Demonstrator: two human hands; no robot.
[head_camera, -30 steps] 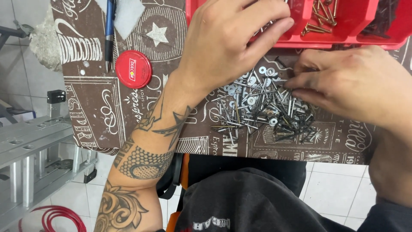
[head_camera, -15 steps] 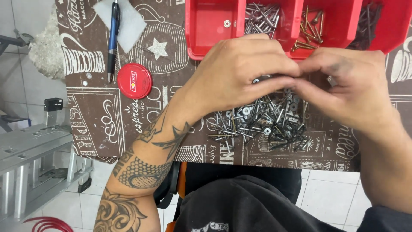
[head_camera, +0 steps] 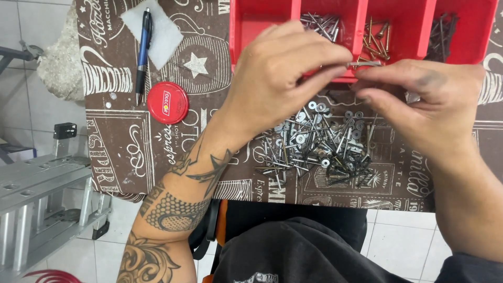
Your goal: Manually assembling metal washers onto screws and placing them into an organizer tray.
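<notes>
My left hand and my right hand meet above a loose pile of screws, nails and washers on the brown printed tablecloth. Between their fingertips they pinch one thin silver screw, held level just in front of the red compartment tray. The tray's sections hold sorted silver, brass and dark screws. My tattooed left forearm reaches up from the lower left.
A red round lid lies left of the pile. A blue pen rests on a white cloth at the top left. A metal ladder stands on the tiled floor to the left.
Both hands have lifted from the pile and come together, now holding one screw between them near the tray's front edge. The view has shifted down, showing more of the tray.
</notes>
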